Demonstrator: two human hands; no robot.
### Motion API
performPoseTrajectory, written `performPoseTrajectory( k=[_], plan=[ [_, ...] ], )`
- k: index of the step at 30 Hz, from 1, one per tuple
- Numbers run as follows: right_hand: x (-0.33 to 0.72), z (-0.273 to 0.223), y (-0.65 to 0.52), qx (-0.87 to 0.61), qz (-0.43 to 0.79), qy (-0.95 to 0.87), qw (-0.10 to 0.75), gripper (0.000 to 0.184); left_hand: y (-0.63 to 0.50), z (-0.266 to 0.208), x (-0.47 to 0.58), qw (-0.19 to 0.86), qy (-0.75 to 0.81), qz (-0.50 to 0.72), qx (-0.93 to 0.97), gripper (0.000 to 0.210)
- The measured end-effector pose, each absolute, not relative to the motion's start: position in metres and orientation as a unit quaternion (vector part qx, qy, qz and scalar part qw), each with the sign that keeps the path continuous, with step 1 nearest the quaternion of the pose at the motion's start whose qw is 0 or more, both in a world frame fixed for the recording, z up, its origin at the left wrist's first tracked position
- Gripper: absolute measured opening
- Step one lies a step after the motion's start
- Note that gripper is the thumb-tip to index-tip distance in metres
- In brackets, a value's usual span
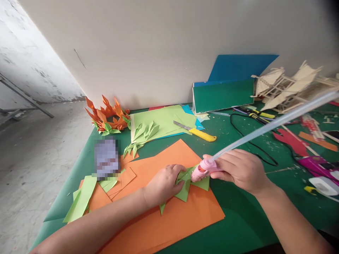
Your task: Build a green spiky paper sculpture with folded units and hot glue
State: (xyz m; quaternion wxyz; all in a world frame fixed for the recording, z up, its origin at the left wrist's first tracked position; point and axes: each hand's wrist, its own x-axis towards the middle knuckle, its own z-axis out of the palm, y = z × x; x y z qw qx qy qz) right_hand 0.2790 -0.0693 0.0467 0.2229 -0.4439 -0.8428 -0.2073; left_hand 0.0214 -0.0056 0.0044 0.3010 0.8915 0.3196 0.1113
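My right hand point(242, 171) is closed round a pink hot glue gun point(200, 170), its nozzle end tilted down to the left. A long translucent glue stick point(267, 127) sticks out of its back and reaches to the right edge of the view. Under the nozzle end lies a light green folded paper piece point(183, 192). My left hand point(164, 183) pinches this piece between thumb and fingers. Both hands are over large orange paper sheets point(182, 222). Whether glue is coming out cannot be seen.
An orange folded-paper crown point(107, 118) stands at the back left. A yellow utility knife point(202, 134) rests by light green sheets point(169, 118). On the right are a black cable point(243, 141), a purple tool point(319, 165) and a wooden model point(291, 88). A blurred object point(106, 157) lies left.
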Motion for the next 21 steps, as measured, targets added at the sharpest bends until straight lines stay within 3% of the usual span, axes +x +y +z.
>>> performPoseTrajectory(
  k=[7,11,14,18,21],
  plan=[
    [0.276,0.042,-0.066,-0.489,-0.175,-0.826,0.218,0.034,-0.006,0.004,0.020,0.285,0.317,0.114,0.898,0.037],
    [0.275,0.035,-0.062,-0.571,-0.080,-0.777,0.251,0.042,-0.006,0.007,0.020,0.294,0.317,0.114,0.895,0.040],
    [0.282,0.031,-0.058,-0.641,0.008,-0.696,0.325,0.039,-0.006,0.007,0.018,0.303,0.319,0.121,0.890,0.040],
    [0.301,0.022,-0.051,-0.674,0.117,-0.547,0.483,0.022,-0.007,0.008,0.017,0.305,0.316,0.129,0.889,0.040],
    [0.318,0.006,-0.042,-0.644,0.203,-0.482,0.559,0.033,-0.007,0.007,0.017,0.301,0.298,0.136,0.895,0.040]
  ],
)
